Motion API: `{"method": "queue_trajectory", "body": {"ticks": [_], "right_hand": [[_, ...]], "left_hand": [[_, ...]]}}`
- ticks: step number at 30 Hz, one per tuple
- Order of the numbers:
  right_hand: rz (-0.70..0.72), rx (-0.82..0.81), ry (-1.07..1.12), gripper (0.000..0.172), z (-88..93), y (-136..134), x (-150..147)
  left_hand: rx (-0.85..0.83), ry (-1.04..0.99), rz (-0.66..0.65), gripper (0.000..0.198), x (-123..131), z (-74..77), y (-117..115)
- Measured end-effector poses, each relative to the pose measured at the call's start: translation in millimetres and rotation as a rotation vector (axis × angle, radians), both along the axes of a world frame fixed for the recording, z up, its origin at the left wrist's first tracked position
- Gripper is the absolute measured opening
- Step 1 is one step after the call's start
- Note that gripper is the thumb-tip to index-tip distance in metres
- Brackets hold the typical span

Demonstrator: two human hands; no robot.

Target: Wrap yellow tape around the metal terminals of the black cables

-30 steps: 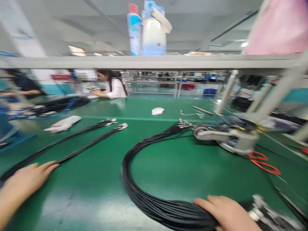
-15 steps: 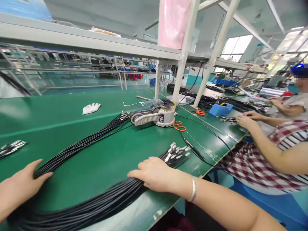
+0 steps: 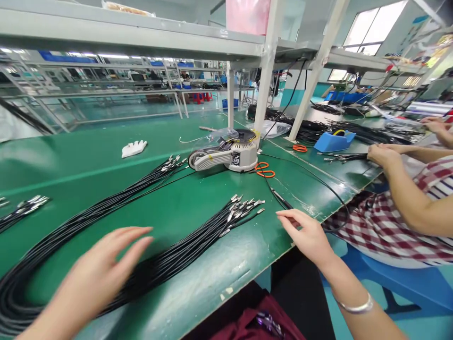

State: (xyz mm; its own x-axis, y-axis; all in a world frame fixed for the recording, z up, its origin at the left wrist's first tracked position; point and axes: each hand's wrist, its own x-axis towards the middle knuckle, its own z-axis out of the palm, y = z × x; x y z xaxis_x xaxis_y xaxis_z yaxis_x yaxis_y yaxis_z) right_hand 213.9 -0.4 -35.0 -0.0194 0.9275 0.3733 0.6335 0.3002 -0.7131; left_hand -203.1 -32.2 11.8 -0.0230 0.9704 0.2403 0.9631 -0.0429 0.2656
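Note:
A long bundle of black cables (image 3: 191,243) with silvery metal end pieces (image 3: 244,208) lies on the green table, bent in a U at the left. My left hand (image 3: 106,267) is over the near arm of this bundle, fingers stretched out and thumb apart, slightly blurred; I cannot tell whether it touches the cables. My right hand (image 3: 309,236) hovers by the table's front edge, right of the cable ends. Its fingers reach forward loosely, thumb tip close to the index fingertip, with nothing visible between them. A black pen-like tool (image 3: 281,198) lies just beyond it.
A round tape dispenser machine (image 3: 244,156) stands mid-table, orange-handled scissors (image 3: 265,170) beside it. Further off are a white glove (image 3: 134,148) and a blue tape holder (image 3: 334,141). More cable ends (image 3: 33,203) lie at left. A co-worker's hands (image 3: 385,153) hold cables at right. Shelf posts (image 3: 267,71) rise behind.
My right hand has let go of the bundle near its end and moved right. My left hand has moved right from the bend to the bundle's near arm. The view has shifted slightly.

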Motion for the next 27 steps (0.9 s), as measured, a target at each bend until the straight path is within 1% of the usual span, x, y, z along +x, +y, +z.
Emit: {"method": "queue_trajectory", "body": {"ticks": [1, 2, 4, 5, 6, 7, 8, 10, 12, 13, 15, 16, 17, 19, 21, 22, 24, 26, 27], "right_hand": [[-0.004, -0.032, 0.015, 0.022, -2.8, -2, 0], [0.015, -0.058, 0.025, 0.021, -4.7, -4, -3], [0.073, -0.091, 0.044, 0.020, -6.1, -6, -16], [0.105, -0.098, 0.050, 0.021, -6.0, -7, -23], [0.132, -0.097, 0.046, 0.022, -5.7, -8, -29], [0.148, -0.091, 0.025, 0.023, -5.2, -9, -33], [0.153, -0.081, -0.016, 0.024, -4.6, -9, -36], [0.156, -0.056, -0.133, 0.025, -2.9, -4, -39], [0.200, -0.042, -0.256, 0.028, -0.7, 10, -42], [0.244, -0.042, -0.306, 0.030, 0.6, 20, -45], [0.327, -0.055, -0.369, 0.034, 2.9, 44, -54], [0.350, -0.062, -0.378, 0.036, 3.8, 56, -59], [0.360, -0.066, -0.381, 0.038, 4.6, 66, -63], [0.372, -0.072, -0.380, 0.040, 5.6, 78, -69], [0.385, -0.079, -0.387, 0.039, 6.7, 77, -69], [0.390, -0.083, -0.392, 0.036, 7.6, 73, -69], [0.421, -0.087, -0.400, 0.031, 10.1, 62, -71], [0.501, -0.107, -0.352, 0.034, 13.0, 58, -81], [0.544, -0.127, -0.311, 0.036, 14.5, 60, -89]], "left_hand": [[-0.002, -0.008, -0.112, 0.047, 33, 0.0, 6], [0.007, 0.006, -0.188, 0.047, 66, -1.0, 12], [0.019, 0.065, -0.264, 0.048, 119, -6.2, 25], [0.035, 0.094, -0.287, 0.046, 138, -9.9, 32], [0.027, 0.112, -0.310, 0.040, 151, -13.5, 39], [0.023, 0.112, -0.331, 0.033, 159, -16.6, 44], [0.042, 0.097, -0.339, 0.029, 163, -18.6, 48], [0.123, 0.013, -0.330, 0.025, 163, -18.4, 50], [0.176, -0.134, -0.319, 0.023, 161, -13.9, 42], [0.155, -0.215, -0.333, 0.023, 161, -11.2, 36], [0.010, -0.336, -0.411, 0.021, 164, -7.9, 21], [-0.084, -0.352, -0.473, 0.021, 168, -7.9, 13], [-0.176, -0.329, -0.546, 0.021, 171, -8.7, 7], [-0.319, -0.208, -0.690, 0.024, 177, -11.3, -3], [-0.388, -0.131, -0.760, 0.026, 179, -11.9, -8], [-0.399, -0.131, -0.766, 0.027, 179, -11.1, -8], [-0.409, -0.178, -0.755, 0.029, 177, -8.7, -8], [-0.407, -0.213, -0.731, 0.030, 176, -8.1, -8], [-0.394, -0.233, -0.707, 0.030, 176, -9.2, -7]]}}
